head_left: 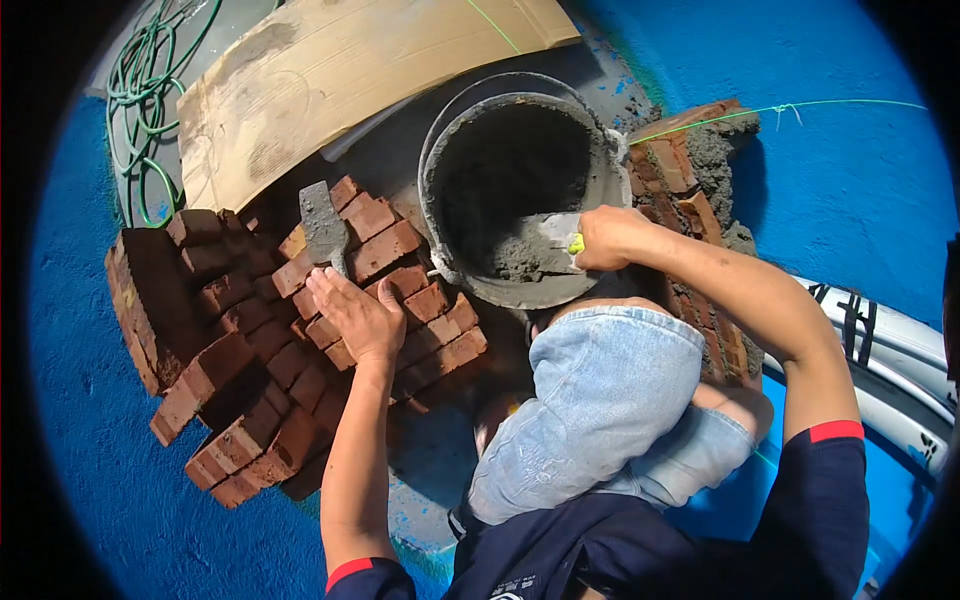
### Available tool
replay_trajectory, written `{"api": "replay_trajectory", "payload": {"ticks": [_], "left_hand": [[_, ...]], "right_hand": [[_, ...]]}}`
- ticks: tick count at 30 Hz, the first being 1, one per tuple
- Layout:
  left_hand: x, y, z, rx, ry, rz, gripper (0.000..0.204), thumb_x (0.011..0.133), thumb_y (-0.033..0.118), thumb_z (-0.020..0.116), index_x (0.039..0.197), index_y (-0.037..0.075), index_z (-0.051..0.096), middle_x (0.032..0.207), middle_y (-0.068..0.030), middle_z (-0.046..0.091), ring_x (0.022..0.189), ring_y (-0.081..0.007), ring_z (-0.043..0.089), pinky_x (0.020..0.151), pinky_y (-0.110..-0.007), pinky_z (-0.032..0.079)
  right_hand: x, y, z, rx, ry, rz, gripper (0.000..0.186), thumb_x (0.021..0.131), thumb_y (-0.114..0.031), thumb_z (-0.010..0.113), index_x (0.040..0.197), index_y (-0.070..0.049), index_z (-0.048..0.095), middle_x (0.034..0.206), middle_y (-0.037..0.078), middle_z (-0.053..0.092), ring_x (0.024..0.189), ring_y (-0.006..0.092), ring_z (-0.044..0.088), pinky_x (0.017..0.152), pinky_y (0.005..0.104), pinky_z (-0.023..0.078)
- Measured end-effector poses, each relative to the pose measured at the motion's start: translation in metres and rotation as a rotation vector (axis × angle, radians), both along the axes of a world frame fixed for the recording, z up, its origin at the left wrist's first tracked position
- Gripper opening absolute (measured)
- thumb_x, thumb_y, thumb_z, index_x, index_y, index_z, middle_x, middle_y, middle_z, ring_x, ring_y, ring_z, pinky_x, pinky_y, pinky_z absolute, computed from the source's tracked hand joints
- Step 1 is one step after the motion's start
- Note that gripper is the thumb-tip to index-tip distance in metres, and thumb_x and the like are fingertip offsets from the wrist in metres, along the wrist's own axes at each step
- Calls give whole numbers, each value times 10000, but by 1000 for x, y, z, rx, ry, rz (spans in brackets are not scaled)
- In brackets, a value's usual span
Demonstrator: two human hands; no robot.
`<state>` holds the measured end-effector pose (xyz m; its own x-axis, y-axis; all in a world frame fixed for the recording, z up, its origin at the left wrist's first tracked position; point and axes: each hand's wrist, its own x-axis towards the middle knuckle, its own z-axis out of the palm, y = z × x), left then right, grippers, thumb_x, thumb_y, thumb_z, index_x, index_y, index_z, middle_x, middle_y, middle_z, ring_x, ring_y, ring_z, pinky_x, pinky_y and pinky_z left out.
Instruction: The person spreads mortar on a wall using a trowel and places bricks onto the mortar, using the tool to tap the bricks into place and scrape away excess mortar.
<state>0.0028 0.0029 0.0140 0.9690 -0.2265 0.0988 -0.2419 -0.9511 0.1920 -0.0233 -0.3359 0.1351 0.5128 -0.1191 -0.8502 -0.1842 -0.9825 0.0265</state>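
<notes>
My right hand (612,238) is closed round the yellow-green handle of a trowel (560,232). Its flat blade sits inside the mortar bucket (452,255), against a heap of wet grey mortar (515,252). To the left, my left hand (358,318) lies palm down over the stacked red bricks (388,250), fingers stretched and thumb apart. A second trowel (322,222), its blade crusted with mortar, rests on the bricks just beyond those fingertips. The handle of this trowel is hidden under the hand, so I cannot tell whether the palm touches it.
A low brick wall (683,185) with grey mortar on it runs along the right, below a taut green string (850,102). Cardboard (300,90) lies beyond the bricks, and a coiled green hose (140,85) at the far left. White objects with black straps (865,340) stand at right.
</notes>
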Motion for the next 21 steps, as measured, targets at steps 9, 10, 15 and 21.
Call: {"api": "replay_trajectory", "payload": {"ticks": [9, 10, 15, 21], "left_hand": [[-4, 8, -7, 15, -21, -1, 805, 919, 370, 531, 1396, -161, 158, 1472, -345, 176, 1400, -483, 130, 1156, -518, 117], [-2, 9, -6, 6, -21, 4, 800, 919, 364, 532, 1396, -160, 161, 1472, -344, 176, 1401, -480, 129, 1155, -518, 118], [9, 2, 3, 26, -29, -21, 814, 909, 352, 547, 1398, -167, 154, 1468, -347, 186, 1399, -478, 141, 1160, -504, 126], [15, 14, -49, 219, -349, -183, 758, 931, 373, 539, 1396, -154, 252, 1434, -351, 287, 1330, -475, 316, 1121, -531, 249]], "right_hand": [[-29, -33, -19, 530, 1, -612, 235, 690, -250, 668, 610, -41, 596, 524, 28, 550, 449, 142, 498, 447, 305, 386], [-29, -33, -23, 587, -43, -630, 237, 697, -253, 667, 613, -44, 594, 525, 22, 548, 453, 130, 497, 447, 297, 382], [-67, -48, -23, 721, -288, -792, 149, 730, -189, 638, 746, -41, 631, 555, 4, 558, 497, 97, 507, 467, 268, 381], [-182, -102, 34, 617, -680, -698, 265, 714, -236, 691, 897, -45, 671, 681, 55, 620, 642, 132, 550, 617, 313, 447]]}}
